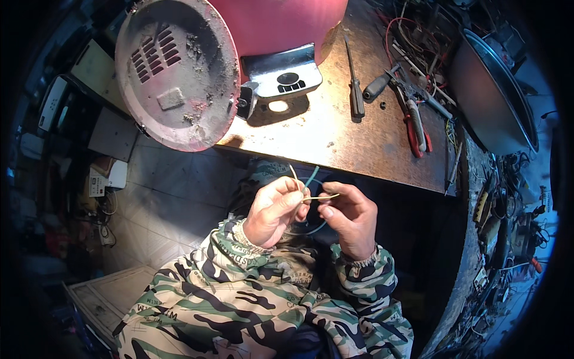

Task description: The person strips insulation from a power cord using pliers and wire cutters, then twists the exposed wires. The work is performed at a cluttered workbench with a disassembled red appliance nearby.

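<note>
My left hand (275, 209) pinches a thin pale yellow-green wire (295, 175) between thumb and fingers, above my lap and just off the table's front edge. Part of this wire crosses sideways toward my right hand (350, 218). Its fingers are curled around the free end, thumb close to the fingertips. A teal cable (314, 173) rises behind the fingers of my left hand and loops below between both hands. Where the cable and the thin wire meet is hidden by my fingers.
On the wooden table (341, 143) stand a red housing (287, 24) and a dusty round cover (173, 119). A screwdriver (356, 96), a grey-handled tool (376, 88) and red-handled pliers (412, 128) lie rightward. A metal basin (484, 90) and tangled wires (412, 36) are at right.
</note>
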A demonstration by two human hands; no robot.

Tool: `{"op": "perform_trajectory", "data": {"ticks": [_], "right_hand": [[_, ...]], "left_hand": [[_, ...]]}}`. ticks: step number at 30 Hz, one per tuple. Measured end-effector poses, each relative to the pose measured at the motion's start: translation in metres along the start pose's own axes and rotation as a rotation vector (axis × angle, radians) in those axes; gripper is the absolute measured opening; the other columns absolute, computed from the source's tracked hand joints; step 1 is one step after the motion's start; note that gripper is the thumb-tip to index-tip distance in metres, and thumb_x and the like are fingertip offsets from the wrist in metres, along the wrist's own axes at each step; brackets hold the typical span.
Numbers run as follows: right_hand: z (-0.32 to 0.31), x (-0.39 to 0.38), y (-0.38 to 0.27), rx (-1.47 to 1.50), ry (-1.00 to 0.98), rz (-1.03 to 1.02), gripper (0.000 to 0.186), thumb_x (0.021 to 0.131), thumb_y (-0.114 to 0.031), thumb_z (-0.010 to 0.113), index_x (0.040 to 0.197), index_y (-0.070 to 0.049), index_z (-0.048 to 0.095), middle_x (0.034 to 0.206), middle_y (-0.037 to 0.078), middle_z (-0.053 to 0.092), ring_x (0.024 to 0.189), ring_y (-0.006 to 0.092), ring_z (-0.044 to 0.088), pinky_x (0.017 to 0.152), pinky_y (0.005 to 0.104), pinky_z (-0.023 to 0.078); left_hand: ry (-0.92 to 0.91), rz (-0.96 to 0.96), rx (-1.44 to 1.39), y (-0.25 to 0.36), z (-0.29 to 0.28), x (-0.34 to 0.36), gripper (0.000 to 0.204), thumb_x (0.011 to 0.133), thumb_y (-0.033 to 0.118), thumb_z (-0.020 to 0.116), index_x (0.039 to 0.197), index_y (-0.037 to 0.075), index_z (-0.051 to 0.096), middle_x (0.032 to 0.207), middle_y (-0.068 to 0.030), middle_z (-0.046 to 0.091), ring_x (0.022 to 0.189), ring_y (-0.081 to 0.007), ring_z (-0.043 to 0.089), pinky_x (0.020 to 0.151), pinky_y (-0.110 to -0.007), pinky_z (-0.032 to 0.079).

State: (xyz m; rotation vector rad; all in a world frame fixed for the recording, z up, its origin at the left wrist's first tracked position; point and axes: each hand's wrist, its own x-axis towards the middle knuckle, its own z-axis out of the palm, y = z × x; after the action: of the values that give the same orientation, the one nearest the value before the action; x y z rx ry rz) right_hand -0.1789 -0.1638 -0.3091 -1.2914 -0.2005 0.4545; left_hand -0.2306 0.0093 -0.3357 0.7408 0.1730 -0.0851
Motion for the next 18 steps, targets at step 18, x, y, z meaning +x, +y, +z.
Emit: {"op": "perform_trajectory", "data": {"ticks": [18], "right_hand": [[-0.033,0.005,-0.048,-0.308,0.429,-0.27,0.009,0.087,-0.002,0.068,0.078,0.0,0.07,0.068,0.001,0.058,0.058,0.0075,0.05,0.053,0.0244,0.04]], "left_hand": [[-0.135,-0.138,0.539,0.015,-0.01,-0.013,0.02,0.096,0.015,0.067,0.105,-0.003,0.062,0.082,-0.0019,0.063,0.064,-0.0033,0.05,0.056,-0.019,0.042]]}}
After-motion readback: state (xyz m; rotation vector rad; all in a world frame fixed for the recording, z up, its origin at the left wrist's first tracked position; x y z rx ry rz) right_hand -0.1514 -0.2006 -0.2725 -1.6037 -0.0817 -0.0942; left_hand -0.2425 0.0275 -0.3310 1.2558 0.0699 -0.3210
